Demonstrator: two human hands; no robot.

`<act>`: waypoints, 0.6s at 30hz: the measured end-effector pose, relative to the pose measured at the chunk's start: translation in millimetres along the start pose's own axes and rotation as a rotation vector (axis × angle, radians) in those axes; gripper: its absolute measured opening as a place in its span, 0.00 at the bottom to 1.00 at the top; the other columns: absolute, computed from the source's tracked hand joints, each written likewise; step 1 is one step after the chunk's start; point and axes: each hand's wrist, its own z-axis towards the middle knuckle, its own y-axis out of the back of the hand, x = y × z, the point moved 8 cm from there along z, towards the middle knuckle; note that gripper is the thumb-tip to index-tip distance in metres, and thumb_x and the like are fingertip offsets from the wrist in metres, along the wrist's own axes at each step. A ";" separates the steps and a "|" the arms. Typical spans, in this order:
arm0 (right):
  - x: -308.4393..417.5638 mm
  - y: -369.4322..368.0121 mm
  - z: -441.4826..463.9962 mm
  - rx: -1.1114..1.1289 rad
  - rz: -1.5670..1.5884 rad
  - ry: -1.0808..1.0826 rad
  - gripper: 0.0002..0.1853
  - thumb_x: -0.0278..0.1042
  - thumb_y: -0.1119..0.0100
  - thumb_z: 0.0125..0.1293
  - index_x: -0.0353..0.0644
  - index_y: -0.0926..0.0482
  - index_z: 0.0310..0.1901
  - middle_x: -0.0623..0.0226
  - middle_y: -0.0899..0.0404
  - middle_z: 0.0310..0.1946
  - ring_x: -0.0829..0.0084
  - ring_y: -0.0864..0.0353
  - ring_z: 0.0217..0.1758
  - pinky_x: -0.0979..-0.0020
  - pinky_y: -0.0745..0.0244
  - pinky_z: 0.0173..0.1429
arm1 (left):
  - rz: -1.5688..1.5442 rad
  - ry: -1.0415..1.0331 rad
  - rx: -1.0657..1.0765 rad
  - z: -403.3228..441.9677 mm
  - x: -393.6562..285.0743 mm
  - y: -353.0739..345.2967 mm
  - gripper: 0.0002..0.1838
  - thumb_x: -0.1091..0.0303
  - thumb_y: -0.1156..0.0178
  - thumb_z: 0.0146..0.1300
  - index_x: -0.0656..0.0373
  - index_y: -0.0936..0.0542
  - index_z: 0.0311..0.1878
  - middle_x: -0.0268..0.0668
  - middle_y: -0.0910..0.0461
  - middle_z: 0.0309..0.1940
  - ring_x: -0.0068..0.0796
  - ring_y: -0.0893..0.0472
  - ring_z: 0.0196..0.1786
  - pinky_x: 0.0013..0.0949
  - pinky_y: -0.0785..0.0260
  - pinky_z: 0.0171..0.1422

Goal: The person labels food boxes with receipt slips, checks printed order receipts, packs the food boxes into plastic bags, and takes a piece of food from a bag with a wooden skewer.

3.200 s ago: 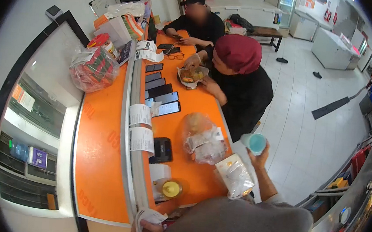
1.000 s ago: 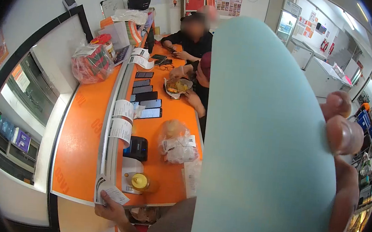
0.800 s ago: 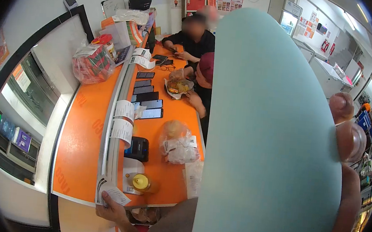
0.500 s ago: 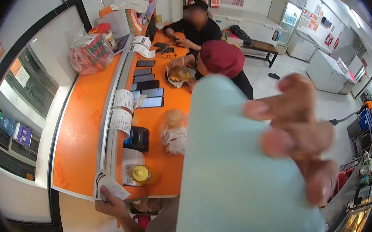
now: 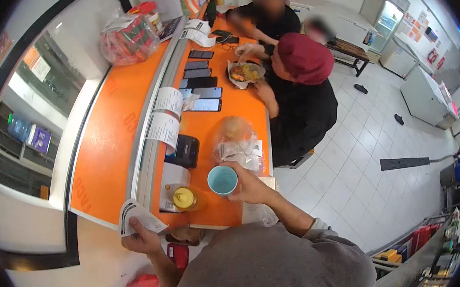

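My right hand (image 5: 252,185) is closed round a light blue cup (image 5: 222,180), its open mouth facing up toward me. The cup is above the orange counter (image 5: 192,165), close to a clear plastic bag (image 5: 238,147) with a round bread-like item in it. At the lower left, my left hand (image 5: 142,238) pinches a printed paper receipt (image 5: 141,216) beside the counter's front corner. Between my hands stands a squeeze bottle (image 5: 184,198) with a yellow lid.
Several phones (image 5: 200,74) lie in a row on the counter, beyond a black receipt printer (image 5: 184,151). Long receipts (image 5: 164,128) hang over the metal ledge. A person in a maroon cap (image 5: 305,60) sits over wrapped food (image 5: 245,74); another person (image 5: 268,18) sits behind.
My right hand has lowered the cup from close before the camera to just above the counter. My left hand keeps the receipt at nearly the same place.
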 end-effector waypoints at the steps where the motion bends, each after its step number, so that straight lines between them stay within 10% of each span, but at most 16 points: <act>1: -11.1 -7.6 1.5 0.002 0.002 -0.013 0.41 0.29 0.28 0.46 0.42 0.38 0.63 0.53 0.30 0.59 0.53 0.29 0.64 0.57 0.33 0.66 | -0.008 -0.004 -0.008 -0.4 -0.5 0.2 0.18 0.65 0.44 0.71 0.78 0.22 0.42 0.51 0.17 0.35 0.34 0.17 0.34 0.35 0.23 0.35; 18: -80.7 -58.4 38.6 -0.069 -0.217 0.126 0.40 0.27 0.28 0.50 0.35 0.41 0.63 0.41 0.38 0.61 0.43 0.37 0.66 0.56 0.35 0.67 | -0.117 0.175 -0.133 -52.2 -64.7 27.4 0.12 0.75 0.43 0.65 0.74 0.23 0.48 0.45 0.19 0.42 0.32 0.20 0.43 0.33 0.27 0.48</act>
